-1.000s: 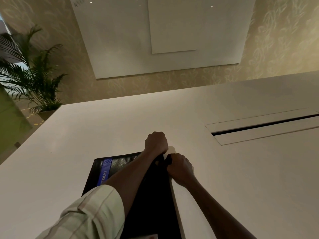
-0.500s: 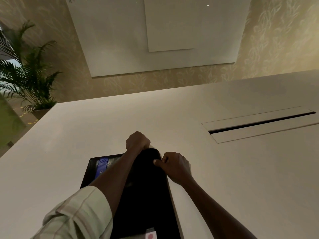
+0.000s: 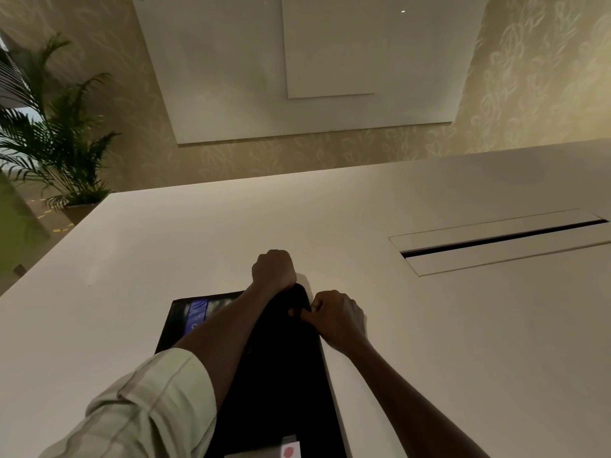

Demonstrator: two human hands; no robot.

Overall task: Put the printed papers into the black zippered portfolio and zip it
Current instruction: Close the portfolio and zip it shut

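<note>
A black portfolio (image 3: 277, 368) lies flat on a pale surface (image 3: 429, 342), near its front edge. At the portfolio's far corner, the left hand (image 3: 273, 269) is fisted around the rim while the right hand (image 3: 337, 317) pinches just beside it, likely the zipper pull. The cover looks soft and light, best steadied at that corner.

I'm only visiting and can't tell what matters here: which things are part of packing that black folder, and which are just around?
In use:
black portfolio
left hand, fisted at its far corner
right hand, pinching its right edge

Just around:
white table
table slot
potted palm
wall panel
</note>
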